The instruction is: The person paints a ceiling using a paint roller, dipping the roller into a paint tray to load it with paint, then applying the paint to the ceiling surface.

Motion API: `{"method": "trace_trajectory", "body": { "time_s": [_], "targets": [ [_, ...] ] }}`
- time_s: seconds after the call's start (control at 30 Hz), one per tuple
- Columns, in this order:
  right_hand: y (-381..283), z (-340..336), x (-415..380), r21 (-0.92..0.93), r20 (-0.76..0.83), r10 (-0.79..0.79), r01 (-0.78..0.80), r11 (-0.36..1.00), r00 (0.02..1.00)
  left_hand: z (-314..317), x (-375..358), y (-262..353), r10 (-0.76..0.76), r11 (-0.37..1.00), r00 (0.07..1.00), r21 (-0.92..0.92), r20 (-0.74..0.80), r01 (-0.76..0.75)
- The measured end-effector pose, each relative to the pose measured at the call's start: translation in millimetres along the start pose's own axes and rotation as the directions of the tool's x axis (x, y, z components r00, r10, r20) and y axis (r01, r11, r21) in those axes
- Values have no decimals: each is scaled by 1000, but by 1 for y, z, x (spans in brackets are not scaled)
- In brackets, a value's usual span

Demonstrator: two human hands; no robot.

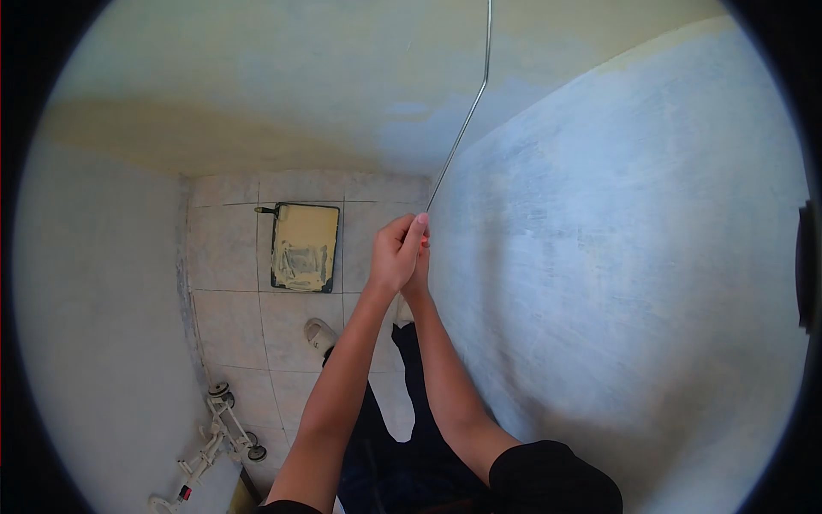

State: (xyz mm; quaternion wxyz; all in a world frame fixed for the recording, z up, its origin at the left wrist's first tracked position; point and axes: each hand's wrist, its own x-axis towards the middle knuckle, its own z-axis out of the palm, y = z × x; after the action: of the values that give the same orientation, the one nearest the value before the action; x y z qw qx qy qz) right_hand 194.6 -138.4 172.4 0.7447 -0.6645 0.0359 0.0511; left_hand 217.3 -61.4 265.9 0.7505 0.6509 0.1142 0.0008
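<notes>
In the head view, my left hand [396,254] and my right hand [418,272] are closed together, one against the other, around the handle of a paint roller. A bit of orange-red handle shows between the fingers. The roller's thin metal rod [462,130] runs up from my hands, bends, and leaves the top of the view, so its roller end is out of sight. Below and left on the tiled floor [224,248] lies a dark-edged paint tray [306,231] smeared with cream paint. A brush with a green handle [265,210] sticks out at its upper left corner.
A patchy blue-white wall [616,257] stands close on my right, and a yellowish wall [282,94] is ahead. A white wheeled frame [224,420] leans at the lower left wall. A dark object [805,267] shows at the right edge. My shoe [319,336] is near the tray.
</notes>
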Motion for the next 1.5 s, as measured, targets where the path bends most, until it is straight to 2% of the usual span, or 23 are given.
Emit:
{"method": "trace_trajectory", "body": {
  "time_s": [0.07,0.17,0.23,0.3,0.33,0.4,0.43,0.5,0.53,0.7,0.73,0.8,0.9,0.93,1.0,1.03,1.1,1.13,1.23,1.3,1.33,1.4,1.5],
  "targets": [
    [1,5,0,-16,29,-17,17,1000,999,-2,1,1,28,999,1000,-18,-10,-28],
    [52,15,-21,82,5,-40,39,996,999,-21,-16,-28,-4,996,1000,87,-26,6],
    [96,12,-56,107,-43,24,-19,994,999,-32,-41,-67,-100,975,995,194,-30,104],
    [81,9,-94,198,-34,218,-207,958,975,-37,-68,-124,-171,973,984,147,-41,175],
    [89,5,-108,195,-34,223,-213,958,974,-40,-78,-142,-248,962,968,104,-49,252],
    [107,-3,-129,231,-19,486,-469,852,874,-42,-89,-151,-304,949,952,69,-42,307],
    [112,-5,-130,227,-19,493,-477,849,870,-42,-92,-153,-349,936,936,37,-35,350],
    [122,-6,-129,18,-36,324,-324,946,945,-40,-89,-146,-315,949,948,22,-39,316],
    [127,-6,-121,14,-37,334,-334,943,942,-39,-82,-134,-266,964,963,9,-41,266],
    [150,5,-51,-67,-92,-133,127,990,987,-41,-22,-75,-103,993,993,46,-48,106],
    [153,6,-56,-72,-92,-129,122,990,987,-42,-17,-71,-71,996,997,59,-25,72],
    [157,15,-70,138,-163,54,-32,990,985,-45,-19,-85,-87,995,996,41,-14,87],
    [154,19,-79,448,-194,314,-201,871,929,-53,-42,-146,-149,988,989,30,-8,149],
    [149,13,-92,445,-196,310,-197,874,930,-52,-58,-166,-214,976,977,40,-14,214],
    [142,0,-122,122,-113,421,-408,905,900,-45,-79,-183,-272,962,962,-5,-27,272],
    [145,-7,-128,122,-117,433,-420,899,894,-45,-90,-190,-341,939,939,-51,-42,339],
    [146,-21,-141,99,49,601,-602,792,798,-47,-97,-197,-382,924,924,-25,-15,382],
    [145,-22,-140,94,48,604,-606,790,795,-49,-92,-195,-399,917,917,2,7,399],
    [138,-6,-126,62,26,546,-546,835,838,-52,-81,-175,-327,945,945,9,16,327],
    [133,13,-101,-34,-94,170,-174,984,981,-53,-63,-153,-250,968,968,12,22,249],
    [127,18,-83,-37,-95,173,-178,983,980,-54,-51,-142,-167,986,986,10,28,167],
    [121,20,-50,88,4,160,-160,983,987,-56,-24,-122,-131,991,991,-7,31,131],
    [163,17,-38,41,-2,151,-151,988,988,-57,-6,-143,-106,994,994,-17,35,107]
  ]
}}
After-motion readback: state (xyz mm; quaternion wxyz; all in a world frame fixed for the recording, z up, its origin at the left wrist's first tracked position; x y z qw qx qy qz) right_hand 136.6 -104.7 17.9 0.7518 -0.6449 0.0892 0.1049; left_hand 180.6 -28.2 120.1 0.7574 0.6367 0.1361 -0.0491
